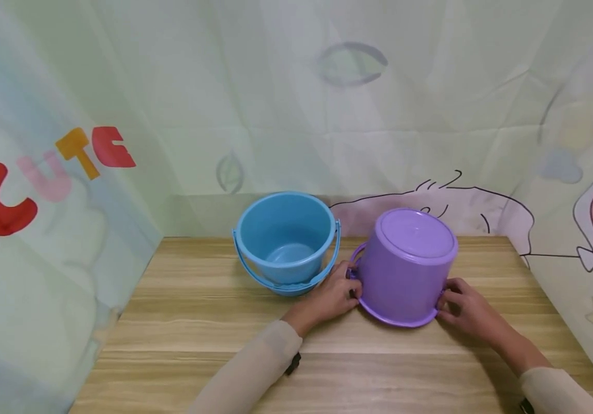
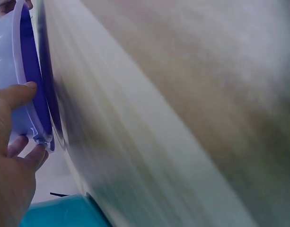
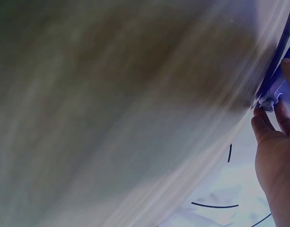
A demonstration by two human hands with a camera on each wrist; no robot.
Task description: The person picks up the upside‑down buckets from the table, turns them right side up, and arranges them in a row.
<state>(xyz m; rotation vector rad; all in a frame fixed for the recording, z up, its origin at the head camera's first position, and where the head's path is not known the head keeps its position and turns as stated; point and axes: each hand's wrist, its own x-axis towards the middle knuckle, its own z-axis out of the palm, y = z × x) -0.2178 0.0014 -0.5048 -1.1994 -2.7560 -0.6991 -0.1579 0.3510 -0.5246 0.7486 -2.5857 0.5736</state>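
A purple plastic bucket [image 1: 405, 282] is held bottom up on the right half of the table, tilted slightly. My left hand [image 1: 329, 294] grips its rim at the left, by the handle joint. On the opposite side, my right hand [image 1: 464, 309] grips the rim too. In the left wrist view the thumb lies on the rim [image 2: 21, 66], and a strip of dark purple inside shows between rim and tabletop. The right wrist view catches the right fingers [image 3: 263, 127] at the other handle joint. Part of the purple handle [image 1: 358, 251] sticks out at the left; the rest is hidden.
A blue bucket [image 1: 283, 230] stands upright just left of the purple one, its handle [image 1: 267, 283] hanging down in front, close to my left hand. Both are on a wood-grain table [image 1: 198, 345]. A printed cloth [image 1: 275, 115] hangs behind and along both sides.
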